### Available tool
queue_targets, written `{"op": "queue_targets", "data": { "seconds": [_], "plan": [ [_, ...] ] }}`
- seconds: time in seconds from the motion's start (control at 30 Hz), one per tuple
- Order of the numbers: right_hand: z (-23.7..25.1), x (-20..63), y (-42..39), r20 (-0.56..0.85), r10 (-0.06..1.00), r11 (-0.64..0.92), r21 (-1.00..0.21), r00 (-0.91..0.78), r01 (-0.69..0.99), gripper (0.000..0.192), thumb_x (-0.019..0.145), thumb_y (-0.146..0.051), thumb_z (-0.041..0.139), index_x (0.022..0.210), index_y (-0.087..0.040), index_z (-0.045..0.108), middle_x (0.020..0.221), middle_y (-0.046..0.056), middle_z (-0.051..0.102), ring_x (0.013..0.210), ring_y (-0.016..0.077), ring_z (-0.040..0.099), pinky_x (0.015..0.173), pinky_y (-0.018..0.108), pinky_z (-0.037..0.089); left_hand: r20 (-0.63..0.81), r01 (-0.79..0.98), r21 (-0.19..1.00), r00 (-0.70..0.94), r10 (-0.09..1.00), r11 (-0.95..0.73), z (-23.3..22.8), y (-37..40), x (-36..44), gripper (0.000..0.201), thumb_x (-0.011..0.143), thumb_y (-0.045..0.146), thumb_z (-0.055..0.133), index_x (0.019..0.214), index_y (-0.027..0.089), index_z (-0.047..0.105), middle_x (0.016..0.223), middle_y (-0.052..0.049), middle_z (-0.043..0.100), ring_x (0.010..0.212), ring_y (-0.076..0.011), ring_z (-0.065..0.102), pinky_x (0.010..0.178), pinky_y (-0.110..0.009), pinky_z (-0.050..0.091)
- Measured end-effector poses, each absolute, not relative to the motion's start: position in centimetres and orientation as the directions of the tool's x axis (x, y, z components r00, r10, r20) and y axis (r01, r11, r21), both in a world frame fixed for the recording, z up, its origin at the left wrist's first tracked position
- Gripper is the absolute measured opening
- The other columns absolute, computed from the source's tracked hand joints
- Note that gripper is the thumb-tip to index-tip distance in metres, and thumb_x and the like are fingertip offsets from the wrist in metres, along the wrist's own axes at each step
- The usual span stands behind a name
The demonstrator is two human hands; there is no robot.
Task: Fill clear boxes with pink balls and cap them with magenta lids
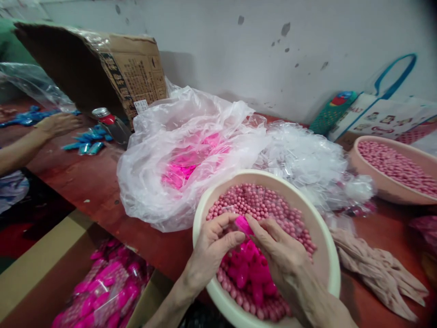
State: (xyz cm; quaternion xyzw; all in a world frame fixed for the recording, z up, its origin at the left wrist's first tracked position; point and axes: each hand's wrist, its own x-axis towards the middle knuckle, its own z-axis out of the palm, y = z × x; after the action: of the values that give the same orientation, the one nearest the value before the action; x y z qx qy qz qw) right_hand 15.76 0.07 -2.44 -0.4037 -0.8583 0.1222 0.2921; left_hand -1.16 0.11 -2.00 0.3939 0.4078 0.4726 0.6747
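Observation:
My left hand (212, 243) pinches a small bright pink plastic piece (243, 225) between thumb and fingers. On its other side, the fingers of my right hand (285, 250) are closed on the same piece. Both hands are over a cream basin (332, 255) filled with round pink beads (235, 200). Several larger magenta plastic pieces (251, 269) lie on the beads just below my hands. Something clear, like thin plastic film, shows above the beads near my fingers; its outline is hard to make out.
Behind the basin lie a plastic bag (146, 187) of pink pieces and a heap of clear packets (300, 155). Rightward are a second bead basin (368, 182) and beige gloves (378, 269). Leftward are cardboard boxes (136, 73), a bottle (112, 125) and another person's hand (59, 124).

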Motion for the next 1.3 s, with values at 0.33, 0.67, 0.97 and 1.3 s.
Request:
{"op": "queue_targets", "data": {
  "seconds": [0.33, 0.67, 0.97, 1.3],
  "plan": [
    [-1.0, 16.1, 0.1, 0.392, 0.754, 0.656, -0.503, -0.527, 0.563, 0.048, 0.090, -0.009, 0.032, 0.135, -0.026, 0.033, 0.078, 0.003, 0.051, 0.067, 0.0146, 0.054, 0.055, 0.023, 0.046, -0.235, -0.173, 0.939, 0.303, 0.924, 0.296, -1.6, 0.1, -1.5, 0.013, 0.078, 0.027, 0.063, 0.086, 0.016, 0.062, 0.066, 0.001, 0.054, 0.054, -0.0081, 0.049, 0.051, -0.018, 0.036],
    [-1.2, 13.2, -0.7, 0.361, 0.799, 0.572, -0.210, -0.480, 0.793, 0.044, 0.079, -0.047, 0.056, 0.104, -0.012, 0.050, 0.092, 0.015, 0.058, 0.082, 0.0284, 0.055, 0.070, 0.042, 0.048, -0.149, -0.208, 0.951, 0.345, 0.927, 0.230, -1.1, -0.2, -1.4, 0.035, 0.087, 0.025, 0.052, 0.121, 0.025, 0.046, 0.095, -0.001, 0.055, 0.088, -0.0126, 0.051, 0.085, -0.022, 0.040],
    [-2.3, 12.5, -0.5, 0.398, 0.703, 0.618, 0.068, -0.589, 0.783, 0.019, 0.083, -0.025, 0.043, 0.073, -0.014, 0.054, 0.060, 0.006, 0.051, 0.048, 0.0173, 0.047, 0.042, 0.028, 0.034, -0.159, -0.076, 0.978, 0.337, 0.928, 0.196, -1.7, -0.3, -1.6, 0.024, 0.089, 0.025, 0.048, 0.113, 0.022, 0.050, 0.077, 0.003, 0.051, 0.068, -0.0086, 0.047, 0.062, -0.018, 0.039],
    [0.1, 15.9, 0.4, -0.038, 0.976, 0.017, -0.968, -0.213, 0.249, 0.037, 0.075, -0.038, 0.066, 0.104, -0.019, 0.053, 0.083, 0.003, 0.065, 0.071, 0.0169, 0.063, 0.060, 0.028, 0.052, -0.191, -0.298, 0.910, 0.314, 0.930, 0.287, -1.5, 0.2, -1.1, 0.034, 0.083, 0.023, 0.058, 0.115, 0.022, 0.047, 0.075, 0.002, 0.058, 0.054, -0.0074, 0.053, 0.052, -0.018, 0.039]
  ]
}}
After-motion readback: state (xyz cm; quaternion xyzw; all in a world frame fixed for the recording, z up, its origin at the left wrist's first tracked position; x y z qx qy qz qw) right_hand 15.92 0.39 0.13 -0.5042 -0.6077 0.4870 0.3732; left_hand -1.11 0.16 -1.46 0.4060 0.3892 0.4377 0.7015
